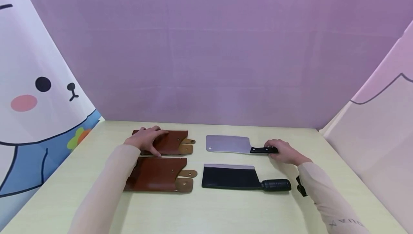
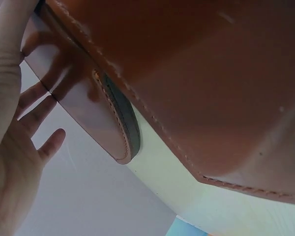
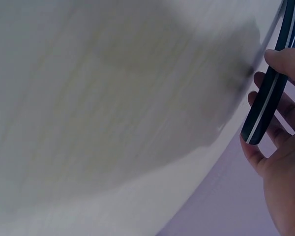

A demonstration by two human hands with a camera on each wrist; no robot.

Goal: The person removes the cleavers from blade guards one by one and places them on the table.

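My left hand point(image 1: 146, 140) lies over the left part of the far brown leather knife sheath point(image 1: 171, 142), its fingers spread and reaching the sheath's edge in the left wrist view. A second brown leather sheath point(image 1: 155, 176) lies nearer, partly behind my left forearm. With thumb and fingers, my right hand point(image 1: 284, 151) holds the end of the black handle point(image 3: 268, 98) of a silver-bladed cleaver point(image 1: 227, 143). The blade lies flat and points left. In front of it rests another cleaver point(image 1: 230, 177) with a dark blade, pale edge strip and rounded black handle.
All of this lies on a pale wooden table point(image 1: 219, 209). A small black item point(image 1: 301, 186) is partly hidden by my right forearm. A purple backdrop point(image 1: 206, 54) stands behind the table, with printed cartoon panels at both sides.
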